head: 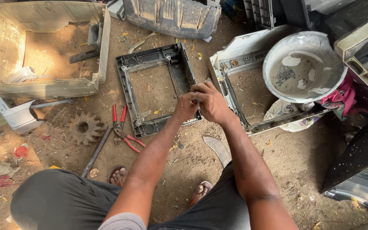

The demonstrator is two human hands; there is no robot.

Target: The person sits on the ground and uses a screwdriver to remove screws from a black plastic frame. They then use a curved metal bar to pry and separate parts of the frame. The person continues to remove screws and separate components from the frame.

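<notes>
A dark grey plastic frame (129, 81) lies flat on the dirt ground in front of me. Both my hands meet over its near right corner. My left hand (186, 106) is closed with its fingers curled around something small that I cannot make out. My right hand (211, 101) wraps over the left hand's fingers, also closed. What they grip is hidden between them.
Red-handled pliers (125, 135), a second red-handled tool (118, 115), a rusty gear (85, 127) and a metal rod (96, 151) lie to the left. A beige casing (43, 89) lies far left, a white casing (243, 51) and a grey bowl (303, 66) at right. My sandalled feet (118, 174) are below.
</notes>
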